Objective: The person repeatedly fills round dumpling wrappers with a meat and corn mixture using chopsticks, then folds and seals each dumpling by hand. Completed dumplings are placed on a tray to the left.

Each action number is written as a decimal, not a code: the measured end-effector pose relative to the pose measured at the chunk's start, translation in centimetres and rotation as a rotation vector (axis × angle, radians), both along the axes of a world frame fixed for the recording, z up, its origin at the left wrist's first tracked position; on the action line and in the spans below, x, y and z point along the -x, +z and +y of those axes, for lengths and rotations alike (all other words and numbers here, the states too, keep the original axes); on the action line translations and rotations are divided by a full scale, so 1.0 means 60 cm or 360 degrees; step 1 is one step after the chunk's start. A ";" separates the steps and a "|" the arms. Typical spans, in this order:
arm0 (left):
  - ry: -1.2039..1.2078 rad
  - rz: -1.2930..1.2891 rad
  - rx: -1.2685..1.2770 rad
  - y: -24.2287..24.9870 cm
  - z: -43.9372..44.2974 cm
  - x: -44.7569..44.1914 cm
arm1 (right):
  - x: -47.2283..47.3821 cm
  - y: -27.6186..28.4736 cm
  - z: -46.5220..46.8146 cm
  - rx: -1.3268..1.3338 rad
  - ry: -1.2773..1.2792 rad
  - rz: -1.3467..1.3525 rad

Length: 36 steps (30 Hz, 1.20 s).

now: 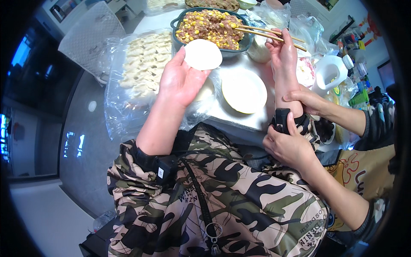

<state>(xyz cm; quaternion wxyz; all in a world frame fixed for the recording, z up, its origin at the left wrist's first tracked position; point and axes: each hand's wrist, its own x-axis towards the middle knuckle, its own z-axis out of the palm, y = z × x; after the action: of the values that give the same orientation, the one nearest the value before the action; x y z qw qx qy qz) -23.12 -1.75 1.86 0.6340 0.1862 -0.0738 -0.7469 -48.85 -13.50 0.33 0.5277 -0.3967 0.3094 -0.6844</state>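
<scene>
My left hand point(183, 78) holds a round white dumpling wrapper point(203, 55) at its edge, flat over the fingers. A pair of wooden chopsticks point(271, 33) is in my right hand point(283, 45); their tips reach into meat filling with corn point(208, 27). That filling heaps up in a dark green bowl point(221, 54) beyond the wrapper. Below and between my hands sits a pale round plate point(244, 92). Left of the bowl, rows of dumplings point(144, 61) lie on plastic film. The wrapper covers part of the bowl's near rim.
Another person's hands point(290, 144) grip my right forearm and a black device point(282, 119) strapped there. A white plastic jug point(329, 72) stands at right, near plastic bags point(308, 30). A quilted chair point(91, 41) is at the left, and a cable point(224, 157) crosses my front.
</scene>
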 end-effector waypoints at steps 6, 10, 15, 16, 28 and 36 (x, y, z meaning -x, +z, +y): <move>0.0008 -0.0005 -0.0021 -0.010 -0.028 0.010 | -0.002 -0.001 -0.006 0.0054 -0.0055 0.0227; 0.0078 -0.0011 0.0017 -0.014 -0.030 0.001 | -0.020 0.004 0.015 0.0176 -0.0155 0.0545; 0.0154 -0.0008 0.0022 -0.011 -0.028 -0.009 | -0.027 -0.011 0.007 0.0165 0.0107 0.0555; 0.0168 -0.0014 0.0018 -0.010 -0.026 -0.011 | -0.029 -0.014 0.005 0.0168 0.0125 0.0559; 0.0136 -0.0067 0.0030 -0.015 -0.023 -0.019 | -0.037 -0.012 -0.005 0.0172 0.0016 0.0674; 0.0117 -0.0037 0.0022 -0.017 -0.028 -0.013 | -0.048 -0.019 -0.004 -0.0176 -0.0049 0.0631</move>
<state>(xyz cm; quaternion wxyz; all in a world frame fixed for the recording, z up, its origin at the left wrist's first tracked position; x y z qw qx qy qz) -22.37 -3.43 0.85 0.6613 0.1931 -0.0793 -0.7204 -45.98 -13.72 -0.79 0.4669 -0.4892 0.4504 -0.5829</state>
